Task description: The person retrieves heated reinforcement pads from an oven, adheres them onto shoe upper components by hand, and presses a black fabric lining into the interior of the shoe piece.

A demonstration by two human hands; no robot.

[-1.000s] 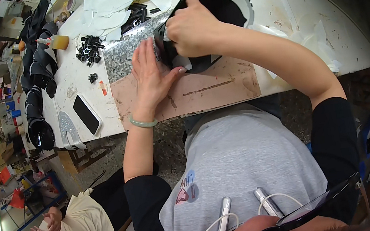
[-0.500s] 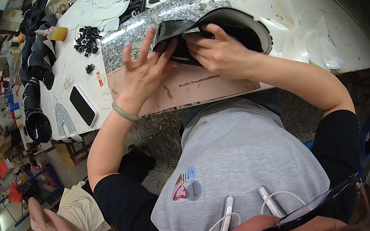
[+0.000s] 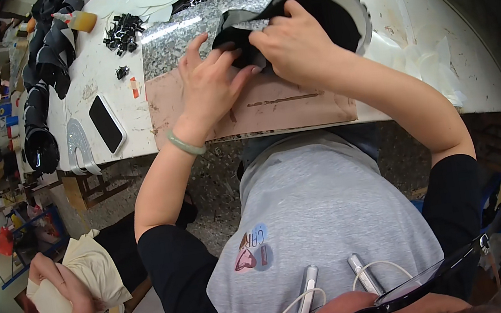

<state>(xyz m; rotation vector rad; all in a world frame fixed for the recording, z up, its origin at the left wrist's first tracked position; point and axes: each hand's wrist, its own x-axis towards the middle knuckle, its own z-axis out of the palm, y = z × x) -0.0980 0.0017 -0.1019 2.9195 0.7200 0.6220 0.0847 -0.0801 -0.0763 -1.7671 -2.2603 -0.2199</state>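
Black piece (image 3: 338,26) over stone slab (image 3: 174,45) and pink board (image 3: 173,109) on surface (image 3: 401,20), long axis running left to right, broad rounded end pointing right, narrower end left. Right hand (image 3: 295,41), fingers gripping its middle; left hand (image 3: 209,82), fingers partly spread at narrower end, cannot tell whether gripping.

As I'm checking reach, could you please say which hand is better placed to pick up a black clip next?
Probably the left hand: it is nearer the clip pile, on the left. The right hand is farther across, and both are at the black piece.
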